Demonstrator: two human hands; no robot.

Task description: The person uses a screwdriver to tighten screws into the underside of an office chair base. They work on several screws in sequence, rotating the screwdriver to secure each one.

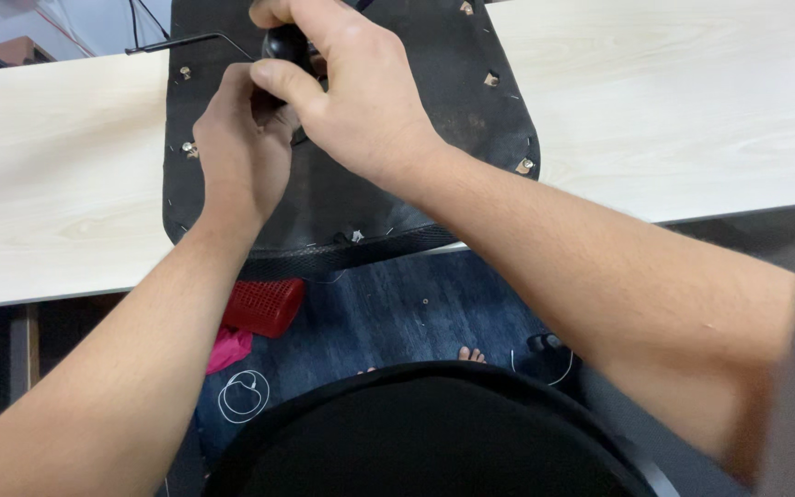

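A black upside-down seat base [471,110] with small metal fittings along its rim lies on a pale wooden table [57,175]. My right hand [351,92] reaches over its middle and grips a round black knob [282,44]. My left hand [241,147] sits just left of it, fingers curled against the same knob from below. The knob is mostly hidden by both hands.
A thin black bent rod [186,40] lies at the seat base's far left corner. Below the table edge I see a red ribbed cylinder [264,306], a pink scrap [227,350], a blue patterned floor mat [397,313] and a black round seat [425,433] close to me.
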